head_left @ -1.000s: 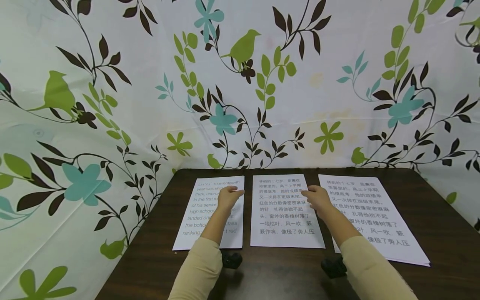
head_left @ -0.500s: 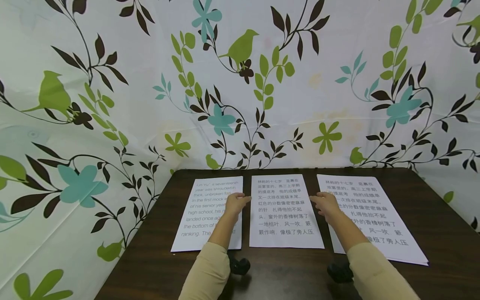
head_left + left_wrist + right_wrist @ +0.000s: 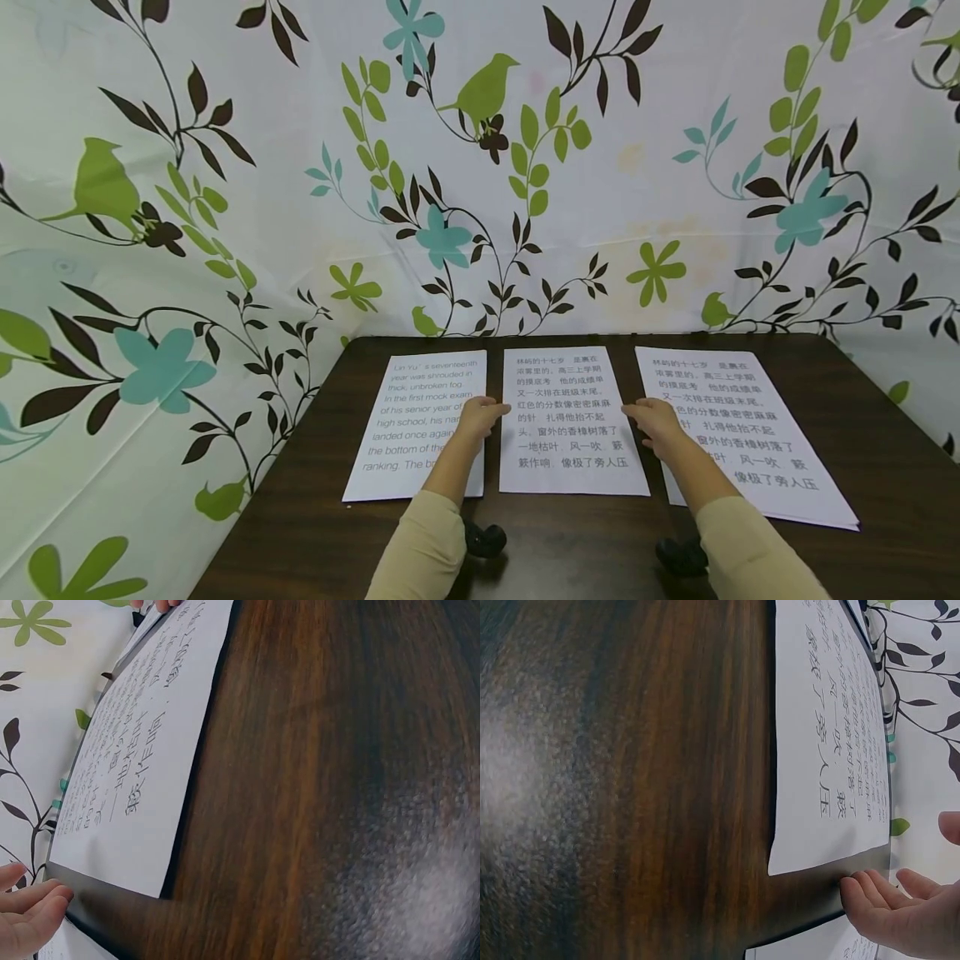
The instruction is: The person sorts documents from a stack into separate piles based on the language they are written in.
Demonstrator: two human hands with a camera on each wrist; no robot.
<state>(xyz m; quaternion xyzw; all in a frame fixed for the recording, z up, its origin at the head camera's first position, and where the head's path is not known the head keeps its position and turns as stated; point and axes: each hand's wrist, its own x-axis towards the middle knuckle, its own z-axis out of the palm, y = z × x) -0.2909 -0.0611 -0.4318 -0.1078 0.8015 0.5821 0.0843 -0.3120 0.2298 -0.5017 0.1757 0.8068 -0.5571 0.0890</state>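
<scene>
Three printed white paper stacks or sheets lie in a row on a dark wooden table. The middle sheet (image 3: 573, 483) bears Chinese characters. My left hand (image 3: 480, 418) reaches over the right edge of the left sheet (image 3: 375, 487), which has English text, and its fingertips are right at the middle sheet's left edge. On the other side, my right hand (image 3: 658, 423) has its fingertips close by the middle sheet's right edge, overlapping the right sheet (image 3: 795, 508). Both wrist views show relaxed, straight fingers beside the middle sheet's corners, with nothing held.
The table (image 3: 570, 542) ends at a patterned cloth (image 3: 585, 183) with leaves, birds and flowers. Black devices (image 3: 486, 540) sit under the wrists. Narrow strips of tabletop separate the sheets. The right sheet shows several layers at its lower corner.
My left hand has moved right, off the left sheet's text to the middle sheet's edge. My right hand has shifted right and nearer, off the middle sheet's edge. The sheets stay put.
</scene>
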